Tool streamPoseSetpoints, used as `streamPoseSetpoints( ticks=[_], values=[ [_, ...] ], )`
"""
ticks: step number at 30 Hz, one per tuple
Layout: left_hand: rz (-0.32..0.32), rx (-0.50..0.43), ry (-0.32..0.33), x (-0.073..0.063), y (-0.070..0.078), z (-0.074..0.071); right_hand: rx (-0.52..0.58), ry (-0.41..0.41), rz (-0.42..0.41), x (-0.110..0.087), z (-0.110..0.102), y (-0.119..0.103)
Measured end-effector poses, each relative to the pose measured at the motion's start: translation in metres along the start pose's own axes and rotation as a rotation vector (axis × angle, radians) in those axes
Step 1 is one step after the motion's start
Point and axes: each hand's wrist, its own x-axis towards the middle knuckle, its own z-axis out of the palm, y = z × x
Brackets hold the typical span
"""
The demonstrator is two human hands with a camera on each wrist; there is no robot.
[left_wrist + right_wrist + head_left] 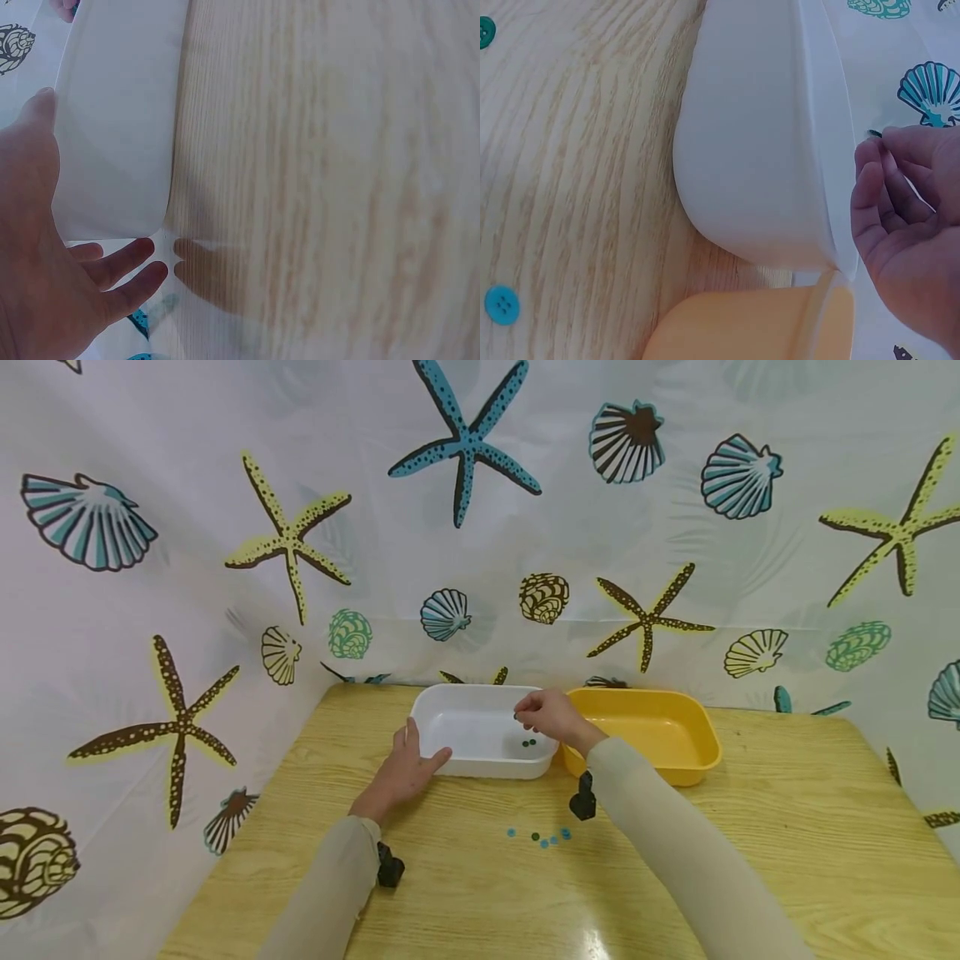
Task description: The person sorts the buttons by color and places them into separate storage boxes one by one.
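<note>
My right hand [551, 714] is above the right end of a white basin [483, 768], pinching a small dark green button [875, 133] between thumb and fingertips. Two dark green buttons [529, 742] lie on the basin's floor, below that hand. At the basin's left end, my left hand [403, 768] rests against the corner. In the left wrist view its thumb lies along the basin's side, and its fingers are extended and spread around the end wall.
A yellow basin [678, 777] stands right beside the white one. On the wooden table [465, 868], nearer me, lie several blue buttons [502, 305] and one green button [536, 837]. A cloth with shells and starfish [480, 560] hangs behind and at the sides.
</note>
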Motion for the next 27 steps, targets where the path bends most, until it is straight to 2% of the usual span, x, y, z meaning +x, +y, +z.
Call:
streamPoseSetpoints(
  ticks=[12,20,27],
  values=[
    [0.004,0.011,0.000,0.000,-0.001,0.001,-0.006,-0.019,-0.081,-0.012,-0.010,0.000],
    [0.007,0.013,0.001,0.001,-0.002,0.002,-0.076,-0.051,-0.144,-0.034,-0.018,-0.002],
    [0.012,0.008,-0.003,0.001,0.000,0.002,-0.097,-0.096,-0.236,-0.058,-0.017,0.001]
  ],
)
